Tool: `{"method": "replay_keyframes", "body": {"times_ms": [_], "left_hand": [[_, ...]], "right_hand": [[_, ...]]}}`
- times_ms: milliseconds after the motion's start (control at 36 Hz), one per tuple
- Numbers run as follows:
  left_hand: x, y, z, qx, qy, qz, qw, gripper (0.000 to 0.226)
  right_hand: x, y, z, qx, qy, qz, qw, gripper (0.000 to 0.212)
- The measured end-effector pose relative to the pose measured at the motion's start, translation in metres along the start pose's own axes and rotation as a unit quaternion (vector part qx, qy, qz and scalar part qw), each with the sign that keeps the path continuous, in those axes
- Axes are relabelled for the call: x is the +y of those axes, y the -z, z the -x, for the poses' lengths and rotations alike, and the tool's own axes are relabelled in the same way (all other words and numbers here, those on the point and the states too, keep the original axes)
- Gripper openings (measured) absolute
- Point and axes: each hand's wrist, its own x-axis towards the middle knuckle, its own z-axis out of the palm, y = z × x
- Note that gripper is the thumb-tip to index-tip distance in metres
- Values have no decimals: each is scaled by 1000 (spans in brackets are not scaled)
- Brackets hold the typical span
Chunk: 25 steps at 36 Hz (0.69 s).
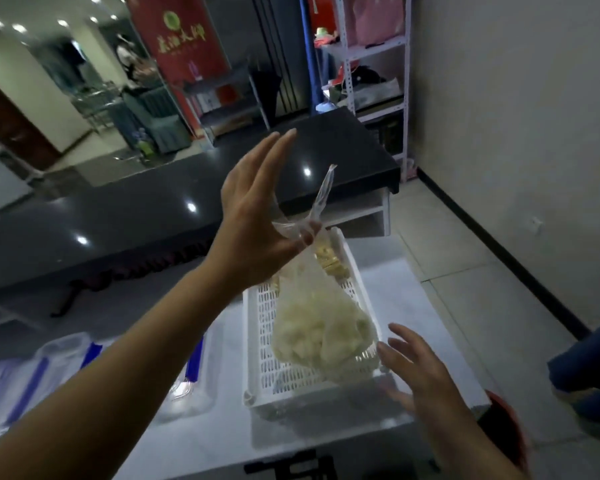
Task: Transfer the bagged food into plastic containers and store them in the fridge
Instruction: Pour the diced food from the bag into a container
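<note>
My left hand is raised above the table, thumb and a finger pinching the twisted neck of a clear plastic bag full of pale white food pieces; the other fingers are spread. The bag hangs over a white slotted basket. A second bag of yellowish food lies at the basket's far end. My right hand is open with spread fingers just right of the hanging bag, holding nothing. Clear plastic containers with blue clips stand on the white table to the left.
The white table carries the basket and containers. Behind it runs a dark glossy counter. A metal shelf rack stands at the back right. A person's leg in blue is at the right edge.
</note>
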Motion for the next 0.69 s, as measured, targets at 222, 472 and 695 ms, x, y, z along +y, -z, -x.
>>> {"method": "replay_keyframes", "body": {"times_ms": [222,472,695], "left_hand": [[29,39,-10,-22,-26,-82,996,101],[-6,80,40,75,137,50,987,87],[-83,109,108,97,201,25,974,89]], "right_hand": [[22,-17,-2,-99,-22,-154,983,69],[24,-38,-14,-294,-164,-332,881,60],[33,-73,-24,-202,-88,-110,969,70]]}}
